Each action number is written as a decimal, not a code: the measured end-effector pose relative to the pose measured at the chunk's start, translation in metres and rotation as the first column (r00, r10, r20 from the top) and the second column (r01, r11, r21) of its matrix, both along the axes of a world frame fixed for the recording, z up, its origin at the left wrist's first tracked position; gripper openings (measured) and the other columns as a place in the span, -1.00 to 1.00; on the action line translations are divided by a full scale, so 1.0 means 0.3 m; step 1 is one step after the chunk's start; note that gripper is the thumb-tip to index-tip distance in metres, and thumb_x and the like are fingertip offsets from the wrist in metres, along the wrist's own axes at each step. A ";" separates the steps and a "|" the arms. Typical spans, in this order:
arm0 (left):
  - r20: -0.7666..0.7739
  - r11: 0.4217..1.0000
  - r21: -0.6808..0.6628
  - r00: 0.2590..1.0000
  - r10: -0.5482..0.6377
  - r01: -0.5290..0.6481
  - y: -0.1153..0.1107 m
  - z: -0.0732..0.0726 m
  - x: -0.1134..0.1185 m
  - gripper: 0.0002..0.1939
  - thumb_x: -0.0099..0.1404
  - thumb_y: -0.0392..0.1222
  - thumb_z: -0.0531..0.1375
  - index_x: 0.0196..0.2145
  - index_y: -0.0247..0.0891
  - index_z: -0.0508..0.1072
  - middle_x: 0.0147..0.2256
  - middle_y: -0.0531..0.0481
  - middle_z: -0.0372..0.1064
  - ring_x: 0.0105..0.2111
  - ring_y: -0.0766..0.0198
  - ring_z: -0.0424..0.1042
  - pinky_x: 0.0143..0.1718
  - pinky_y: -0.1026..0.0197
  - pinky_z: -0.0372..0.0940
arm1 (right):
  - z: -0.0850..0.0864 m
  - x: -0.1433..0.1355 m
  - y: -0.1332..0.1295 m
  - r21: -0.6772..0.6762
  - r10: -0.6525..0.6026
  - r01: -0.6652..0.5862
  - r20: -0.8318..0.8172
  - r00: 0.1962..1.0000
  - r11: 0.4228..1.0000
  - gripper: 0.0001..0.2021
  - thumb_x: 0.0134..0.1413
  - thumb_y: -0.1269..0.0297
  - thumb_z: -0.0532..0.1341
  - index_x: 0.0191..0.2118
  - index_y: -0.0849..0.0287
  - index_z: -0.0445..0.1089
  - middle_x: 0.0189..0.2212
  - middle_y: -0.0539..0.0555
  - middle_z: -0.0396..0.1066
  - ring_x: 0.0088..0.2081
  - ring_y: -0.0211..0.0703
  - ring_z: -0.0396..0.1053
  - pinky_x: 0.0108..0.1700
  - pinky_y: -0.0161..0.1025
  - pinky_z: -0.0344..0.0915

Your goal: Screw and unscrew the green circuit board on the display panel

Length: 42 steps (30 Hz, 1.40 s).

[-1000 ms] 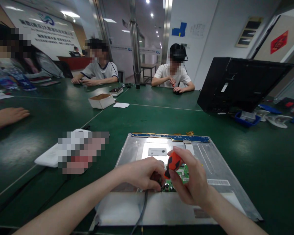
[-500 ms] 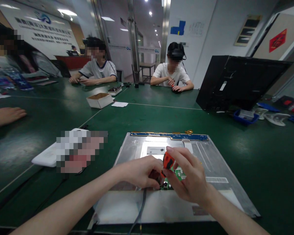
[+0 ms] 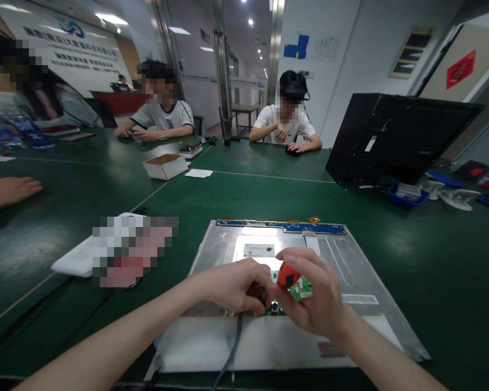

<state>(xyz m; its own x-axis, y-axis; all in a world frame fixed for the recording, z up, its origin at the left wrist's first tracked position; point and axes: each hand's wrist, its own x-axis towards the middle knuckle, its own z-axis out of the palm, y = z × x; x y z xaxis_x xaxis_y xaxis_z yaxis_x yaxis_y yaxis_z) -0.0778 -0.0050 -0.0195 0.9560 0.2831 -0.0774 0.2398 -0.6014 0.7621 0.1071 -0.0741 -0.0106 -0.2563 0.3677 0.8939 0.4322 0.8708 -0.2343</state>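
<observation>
A metal display panel point(image 3: 350, 271) lies flat on the green table, with a blue circuit strip point(image 3: 261, 224) along its far edge. Near its middle a green circuit board point(image 3: 303, 289) shows between my hands. My right hand point(image 3: 320, 290) grips the red and black handle of a screwdriver point(image 3: 288, 275), tilted over the board; its tip is hidden. My left hand point(image 3: 240, 285) is closed at the board's left side, its fingertips pinching something I cannot make out. A dark cable point(image 3: 237, 342) runs from beneath my left hand towards the near edge.
Left of the panel lie a white device point(image 3: 75, 260) and a blurred-out item. Farther off are an open white box point(image 3: 165, 167), a black monitor point(image 3: 399, 136) and a blue tray point(image 3: 407, 194). Other people sit around the table; one person's hand point(image 3: 14, 191) rests at the left.
The screwdriver handle has tilted and moved slightly right and down in my right hand, showing more of the board. My left hand has stayed nearly still.
</observation>
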 end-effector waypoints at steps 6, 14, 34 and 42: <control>-0.010 0.997 -0.050 0.999 0.051 -0.051 -0.007 -0.006 0.000 -0.91 0.11 -0.36 0.28 -0.38 -0.30 0.46 -0.50 0.11 0.32 -0.52 0.35 0.29 -0.51 0.35 0.18 | 0.006 0.004 -0.010 -0.019 -0.041 0.041 0.020 0.999 0.999 -0.49 0.10 0.49 0.17 0.18 0.15 0.19 -0.08 0.20 0.33 -0.17 -0.11 0.42 -0.30 -0.22 0.47; -0.021 0.998 -0.056 0.999 0.028 -0.029 -0.003 0.011 0.009 -0.89 0.07 -0.42 0.29 -0.41 -0.29 0.50 -0.50 0.12 0.32 -0.53 0.37 0.28 -0.50 0.36 0.18 | -0.007 0.008 0.002 -0.081 0.114 -0.123 -0.110 0.987 0.989 -0.46 0.06 0.49 0.20 0.13 0.11 0.04 -0.16 0.16 0.40 -0.16 -0.08 0.47 -0.30 -0.16 0.48; -0.042 0.997 -0.056 0.998 0.053 -0.055 -0.007 0.007 0.005 -0.92 0.08 -0.38 0.29 -0.40 -0.31 0.47 -0.52 0.11 0.32 -0.54 0.37 0.27 -0.54 0.37 0.15 | 0.017 0.011 -0.004 -0.036 0.046 -0.045 0.011 0.999 0.998 -0.48 0.13 0.50 0.11 0.22 0.19 0.08 -0.08 0.25 0.40 -0.08 -0.05 0.44 -0.21 -0.11 0.49; -0.018 0.999 -0.045 1.000 0.021 -0.022 -0.002 0.006 0.005 -0.87 0.09 -0.39 0.30 -0.35 -0.28 0.52 -0.46 0.09 0.38 -0.50 0.35 0.31 -0.47 0.35 0.20 | -0.027 0.012 -0.001 -0.067 0.119 -0.127 -0.106 0.987 0.990 -0.47 0.10 0.42 0.21 0.16 0.11 0.03 -0.07 0.23 0.41 -0.21 -0.10 0.49 -0.31 -0.15 0.49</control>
<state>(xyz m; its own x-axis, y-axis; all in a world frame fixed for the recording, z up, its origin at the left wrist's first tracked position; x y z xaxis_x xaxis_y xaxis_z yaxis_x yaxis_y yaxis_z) -0.0765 -0.0057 -0.0176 0.9481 0.2994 -0.1070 0.2657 -0.5609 0.7841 0.1106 -0.0744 -0.0187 -0.2130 0.4049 0.8892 0.2935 0.8946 -0.3371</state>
